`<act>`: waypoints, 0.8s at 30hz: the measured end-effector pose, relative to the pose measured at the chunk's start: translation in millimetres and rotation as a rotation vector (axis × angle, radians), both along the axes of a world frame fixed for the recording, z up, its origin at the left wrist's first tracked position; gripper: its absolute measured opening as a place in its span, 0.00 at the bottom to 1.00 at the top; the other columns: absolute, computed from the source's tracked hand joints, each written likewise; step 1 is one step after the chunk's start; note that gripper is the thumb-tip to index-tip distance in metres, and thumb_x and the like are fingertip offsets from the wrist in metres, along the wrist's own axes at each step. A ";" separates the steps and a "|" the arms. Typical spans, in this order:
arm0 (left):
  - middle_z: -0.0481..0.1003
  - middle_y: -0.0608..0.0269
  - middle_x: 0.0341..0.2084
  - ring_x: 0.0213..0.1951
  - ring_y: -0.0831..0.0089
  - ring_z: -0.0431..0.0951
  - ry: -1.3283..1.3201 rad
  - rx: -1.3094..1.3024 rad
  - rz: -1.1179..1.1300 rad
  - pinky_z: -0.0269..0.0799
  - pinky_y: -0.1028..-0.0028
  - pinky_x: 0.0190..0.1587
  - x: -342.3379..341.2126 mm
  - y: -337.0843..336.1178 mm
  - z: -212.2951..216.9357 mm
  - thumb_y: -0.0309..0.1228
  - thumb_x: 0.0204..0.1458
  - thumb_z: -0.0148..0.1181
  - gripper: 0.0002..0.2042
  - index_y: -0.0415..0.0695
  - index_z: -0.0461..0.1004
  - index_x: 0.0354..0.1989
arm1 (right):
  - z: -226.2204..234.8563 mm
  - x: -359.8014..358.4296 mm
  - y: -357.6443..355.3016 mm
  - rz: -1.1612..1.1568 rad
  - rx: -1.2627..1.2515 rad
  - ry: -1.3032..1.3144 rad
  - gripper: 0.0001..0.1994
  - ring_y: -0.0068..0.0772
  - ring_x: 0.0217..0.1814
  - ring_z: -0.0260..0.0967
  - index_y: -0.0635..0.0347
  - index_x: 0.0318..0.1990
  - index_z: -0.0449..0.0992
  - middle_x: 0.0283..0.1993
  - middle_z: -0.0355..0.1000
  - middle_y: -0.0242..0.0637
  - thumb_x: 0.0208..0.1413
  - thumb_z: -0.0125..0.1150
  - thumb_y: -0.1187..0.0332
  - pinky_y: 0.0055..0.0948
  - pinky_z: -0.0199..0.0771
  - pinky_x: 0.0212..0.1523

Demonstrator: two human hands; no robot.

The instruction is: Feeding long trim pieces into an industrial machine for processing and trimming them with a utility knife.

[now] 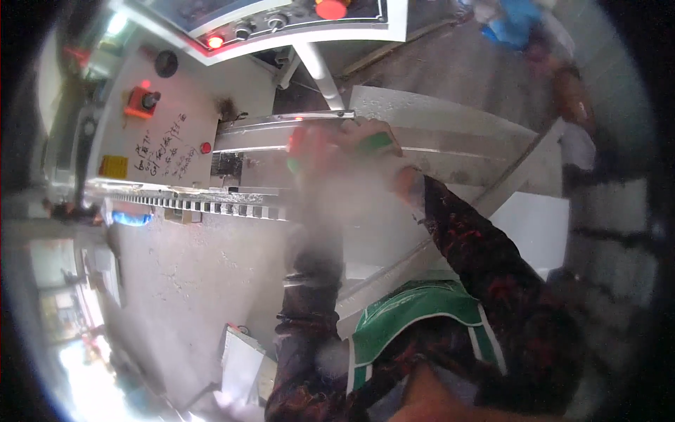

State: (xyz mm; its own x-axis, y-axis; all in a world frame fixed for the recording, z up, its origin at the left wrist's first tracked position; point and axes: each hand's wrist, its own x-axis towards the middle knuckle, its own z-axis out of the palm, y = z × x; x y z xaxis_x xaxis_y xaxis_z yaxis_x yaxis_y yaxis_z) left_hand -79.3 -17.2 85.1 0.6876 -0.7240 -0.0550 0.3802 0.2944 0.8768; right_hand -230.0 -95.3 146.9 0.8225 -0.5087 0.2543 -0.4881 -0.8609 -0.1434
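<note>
Both my hands are at the far side of a long machine bed, close below the control panel. My left hand [306, 149] is smeared by haze and red glare, so its fingers do not show clearly; it lies over the grey bed by the metal rail [264, 129]. Just right of it, my right hand [371, 139] has its fingers bent down by the rail's right end, and what they hold, if anything, is hidden. Green patches show on both hands. Both forearms are in dark patterned sleeves.
Above my hands hangs a control panel [394, 32] with knobs, a lit red lamp [215, 42] and a red button [332, 8]. A pale machine housing [169, 119] stands left, with a toothed rack [232, 207] below. White sheets [532, 228] lie right.
</note>
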 end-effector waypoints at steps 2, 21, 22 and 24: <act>0.79 0.72 0.39 0.32 0.80 0.74 0.113 0.242 0.079 0.70 0.77 0.33 -6.6 -12.8 19.6 0.38 0.56 0.70 0.18 0.49 0.77 0.54 | -8.0 -32.2 -10.3 -0.024 0.007 -0.105 0.12 0.41 0.49 0.77 0.37 0.49 0.78 0.48 0.76 0.31 0.59 0.55 0.63 0.46 0.79 0.47; 0.77 0.67 0.42 0.36 0.76 0.75 0.271 0.130 0.154 0.72 0.76 0.37 24.3 -1.4 -4.4 0.36 0.54 0.72 0.22 0.49 0.74 0.57 | -12.5 -147.0 -23.3 -0.259 -0.147 -0.011 0.10 0.37 0.40 0.75 0.41 0.41 0.79 0.39 0.75 0.27 0.50 0.65 0.61 0.40 0.76 0.38; 0.78 0.68 0.41 0.33 0.77 0.75 0.378 0.005 0.051 0.71 0.77 0.34 10.3 -0.5 -18.8 0.37 0.53 0.73 0.23 0.50 0.74 0.57 | -12.8 -141.8 -23.1 -0.232 -0.172 -0.036 0.09 0.37 0.40 0.75 0.41 0.41 0.78 0.39 0.75 0.27 0.51 0.64 0.60 0.40 0.77 0.38; 0.79 0.69 0.40 0.31 0.77 0.74 0.290 -0.094 0.109 0.71 0.77 0.33 30.3 -7.2 -67.3 0.37 0.52 0.74 0.24 0.50 0.74 0.57 | 3.7 -111.6 -13.0 -0.142 -0.213 -0.093 0.09 0.36 0.41 0.76 0.42 0.41 0.78 0.39 0.76 0.28 0.52 0.63 0.60 0.40 0.77 0.38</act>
State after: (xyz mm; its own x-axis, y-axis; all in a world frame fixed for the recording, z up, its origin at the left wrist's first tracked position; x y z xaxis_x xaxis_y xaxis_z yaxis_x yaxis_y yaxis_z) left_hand -49.0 -24.4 17.9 0.7271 -0.6579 -0.1963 0.5717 0.4219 0.7036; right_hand -341.6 -108.3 150.6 0.7151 -0.5441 0.4387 -0.5992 -0.8004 -0.0160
